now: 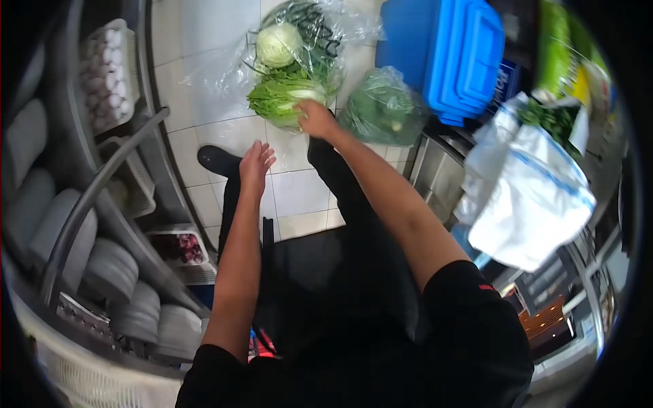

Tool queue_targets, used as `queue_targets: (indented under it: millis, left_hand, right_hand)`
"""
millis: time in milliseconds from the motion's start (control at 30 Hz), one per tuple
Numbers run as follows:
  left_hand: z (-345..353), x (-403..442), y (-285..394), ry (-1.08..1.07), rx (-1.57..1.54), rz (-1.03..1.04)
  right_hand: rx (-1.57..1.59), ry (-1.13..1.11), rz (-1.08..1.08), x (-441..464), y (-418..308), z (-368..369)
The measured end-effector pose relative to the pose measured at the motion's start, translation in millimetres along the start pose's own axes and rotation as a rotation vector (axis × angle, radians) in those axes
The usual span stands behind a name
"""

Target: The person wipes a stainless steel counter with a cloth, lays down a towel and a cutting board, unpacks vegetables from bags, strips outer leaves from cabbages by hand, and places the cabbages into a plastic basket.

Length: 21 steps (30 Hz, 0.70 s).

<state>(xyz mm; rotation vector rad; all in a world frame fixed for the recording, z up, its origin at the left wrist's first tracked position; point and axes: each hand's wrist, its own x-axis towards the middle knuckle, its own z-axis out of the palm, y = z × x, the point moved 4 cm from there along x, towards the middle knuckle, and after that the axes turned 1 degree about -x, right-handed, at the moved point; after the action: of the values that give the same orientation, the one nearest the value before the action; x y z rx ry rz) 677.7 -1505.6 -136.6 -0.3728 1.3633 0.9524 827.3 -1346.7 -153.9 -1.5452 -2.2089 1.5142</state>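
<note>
On the tiled floor, a leafy green lettuce-like head [275,98] lies below a pale round cabbage [279,45], with clear plastic and dark green vegetables around them. My right hand [316,121] is at the right end of the leafy head, its fingers bent against the pale stem part; whether they grip it is unclear. Lower and to the left, my left hand [257,162] hangs over the floor with fingers apart, holding nothing. A plastic bag of green vegetables [384,105] sits just right of my right hand.
A blue lidded bin [439,51] stands at the upper right, above a white bag [537,190] with leafy greens. Along the left, metal shelving [126,160] holds stacked plates [109,268], a tray of eggs [109,78] and a basket of purple-red items [187,248].
</note>
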Motion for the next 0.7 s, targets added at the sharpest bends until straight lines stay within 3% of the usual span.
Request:
queue_targets:
  millis: [33,100,167,200,267,300,367,433,600,700]
  left_hand:
    - [0.2,41.1,-21.0,0.058,-0.027,-0.04]
    - [12.6,98.7,-60.5,0.117,-0.095,-0.199]
    - [24.5,138.3,-88.2,0.203,-0.228,-0.318]
    - [26.3,153.4,-93.2,0.222,-0.239,-0.332]
    - [43.1,170.6,-90.1,-0.064,-0.382,-0.184]
    - [46.6,173.3,-89.5,-0.059,-0.398,-0.192]
    - [54.2,171.1,-80.7,-0.085,-0.431,-0.162]
    - [41.6,181.4,-99.9,-0.132,-0.517,-0.152]
    - [16.9,136.6,-75.5,-0.101,-0.885,0.015]
    - [-4.1,101.4,-49.9,-0.137,-0.912,0.076]
  right_hand:
    - [0.011,0.008,0.016,36.7,35.4,22.1]
    - [-0.282,-0.155,0.139,104.9,70.9,38.2]
    - [-0.386,-0.373,0.495,143.7,114.0,46.9]
    - [-0.387,-0.398,0.498,143.9,137.9,60.1]
    - [-0.364,-0.385,0.634,132.7,177.2,73.5]
    - [-0.377,-0.397,0.637,127.9,172.2,72.5]
    - [-0.315,-0.293,0.607,103.8,144.5,63.0]
    - [-0.407,-0.11,0.419,74.3,101.3,62.0]
    - [-0.287,-0.006,0.15,15.2,-32.6,55.4]
    - [-0.191,0.114,-0.222,-21.4,-99.2,56.0]
